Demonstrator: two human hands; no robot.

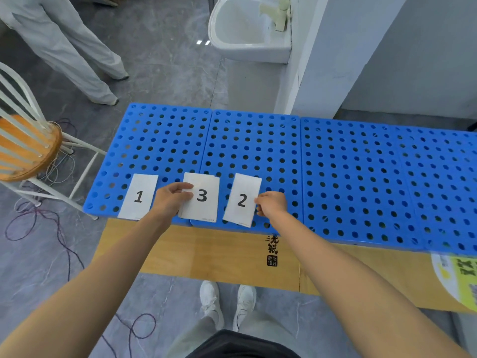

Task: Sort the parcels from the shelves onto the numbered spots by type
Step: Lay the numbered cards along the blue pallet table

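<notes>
On the blue tabletop (348,177) with round holes, three white number cards lie in a row near the front edge. From left to right they are card 1 (139,196), card 3 (202,200) and card 2 (242,200), so the numbers are not in counting order. The left hand (171,200) grips card 3 by its left side, with its fingers (180,187) curled round the edge. The right hand (272,204) is at the right edge of card 2, and its fingers (259,201) seem to pinch that edge. No parcel and no shelf can be seen, and no parcel lies on any numbered spot. I think the job is only at its start: the spots are being set out, and all the sorting is left to do. The big black numbers 1, 3 and 2 are easy to read. Each card has tiny print at its bottom, too small to read. Under the tabletop is a brown cardboard box (206,251) with black Chinese signs (272,250) that I cannot read. At the far right a yellow and green label (462,275) is blurred and cut off.
</notes>
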